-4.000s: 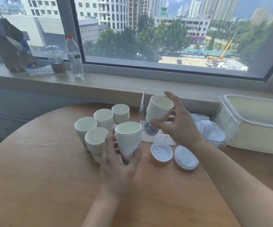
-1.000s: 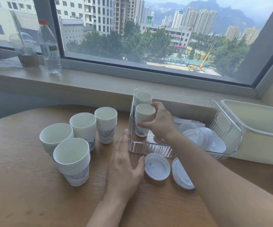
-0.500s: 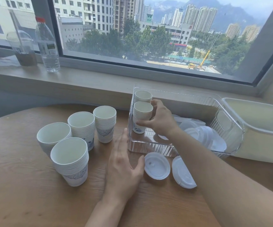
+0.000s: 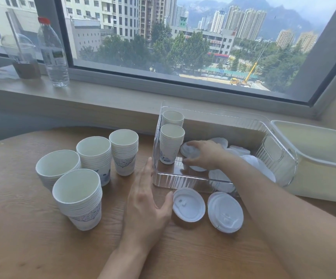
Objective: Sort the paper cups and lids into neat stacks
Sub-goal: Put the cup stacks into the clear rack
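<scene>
White lid (image 4: pixel 190 151) lies under the right hand (image 4: pixel 205 156) inside the clear bin (image 4: pixel 271 152).

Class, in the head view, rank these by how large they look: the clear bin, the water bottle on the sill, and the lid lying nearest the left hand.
1. clear bin
2. water bottle, though it stands farther from the camera, so it looks smaller than it is
3. lid

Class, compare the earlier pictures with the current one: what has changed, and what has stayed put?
The right hand let go of the cup stack it set in the clear bin and moved right onto a lid. The left hand stays flat on the table; four cup stacks outside are unmoved.
</scene>
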A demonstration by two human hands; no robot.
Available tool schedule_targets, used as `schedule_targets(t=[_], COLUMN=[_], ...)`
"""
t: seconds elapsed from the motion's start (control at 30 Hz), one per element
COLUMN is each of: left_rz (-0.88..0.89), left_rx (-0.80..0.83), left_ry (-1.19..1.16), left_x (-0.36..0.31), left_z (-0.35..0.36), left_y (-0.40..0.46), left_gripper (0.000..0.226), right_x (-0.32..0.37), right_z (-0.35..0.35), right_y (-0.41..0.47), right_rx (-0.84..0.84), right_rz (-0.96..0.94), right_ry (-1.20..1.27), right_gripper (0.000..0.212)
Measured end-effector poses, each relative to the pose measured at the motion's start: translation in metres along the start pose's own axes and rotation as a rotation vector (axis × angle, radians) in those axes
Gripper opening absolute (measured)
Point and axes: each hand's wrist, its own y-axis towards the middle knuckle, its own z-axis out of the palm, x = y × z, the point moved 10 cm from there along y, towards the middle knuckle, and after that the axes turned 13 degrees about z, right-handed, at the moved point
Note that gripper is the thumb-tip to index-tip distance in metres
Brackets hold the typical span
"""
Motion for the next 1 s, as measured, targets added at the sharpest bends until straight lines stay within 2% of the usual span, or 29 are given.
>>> schedule_targets(t=[0.1, 0.23, 0.33, 0.67, 0.73, 0.87, 0.93, 1.0], left_rz=[0.001, 0.003, 0.004, 0.013, 0.012, 0.006, -0.001, -0.005], left_rx=[0.003, 0.000, 0.001, -0.006, -0.009, -0.005, 0.000, 0.003], left_ry=[0.001, 0.004, 0.002, 0.019, 0.019, 0.014, 0.015, 0.015], left_x=[0.000, -0.001, -0.002, -0.001, -0.001, -0.001, -0.001, -0.001], left_z=[0.000, 0.000, -0.001, -0.001, -0.001, -0.001, -0.001, -0.001], left_y=[0.000, 0.000, 0.000, 0.000, 0.000, 0.000, 0.000, 0.000], left_gripper=[0.097, 0.097, 0.097, 0.096, 0.095, 0.095, 0.095, 0.095], right_x=[0.000, 0.002, 0.005, 0.006, 0.006, -0.009, -0.037, -0.069], right_z=[-0.006, -0.008, 0.005, 0.004, -0.002, -0.043, -0.067, -0.081], right_y=[-0.001, -0.003, -0.004, -0.022, -0.029, -0.045, -0.050, -0.050], right_rx=[-0.059, -0.096, -0.007, 0.132, 0.089, -0.157, -0.285, -0.362], right_rz=[-0.035, -0.040, -0.032, -0.093, -0.111, -0.130, -0.072, 0.042], right_ry=[0.006, -0.005, -0.053, 0.036, 0.085, 0.325, 0.436, 0.430], right_gripper=[0.082, 0.092, 0.098, 0.085, 0.081, 0.076, 0.071, 0.067])
